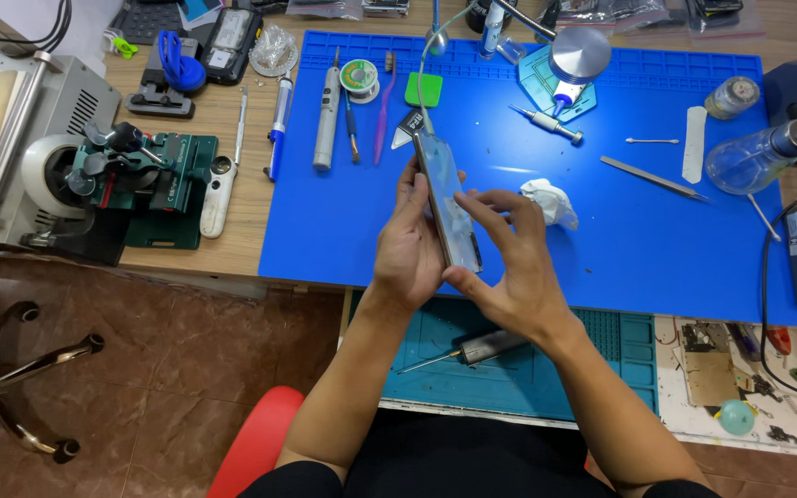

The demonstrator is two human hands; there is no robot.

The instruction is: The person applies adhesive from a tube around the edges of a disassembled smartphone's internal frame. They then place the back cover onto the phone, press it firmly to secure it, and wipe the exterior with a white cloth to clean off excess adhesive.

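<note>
The phone (446, 198) stood edgewise between the left hand (408, 249) and right hand (509, 267) above the near edge of the mat (601, 249), with a crumpled tissue (549, 201) just to its right, tweezers (654, 178) farther right, and pen tools (327, 120) lying behind on the left.

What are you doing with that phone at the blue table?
A person sits at a workbench and holds a smartphone up on its edge over a blue work mat. The left hand cradles it from behind, and the right hand rests fingers along its front edge. A crumpled white tissue lies on the mat just beside them, with tweezers, a cotton swab and a precision screwdriver farther back.
</note>
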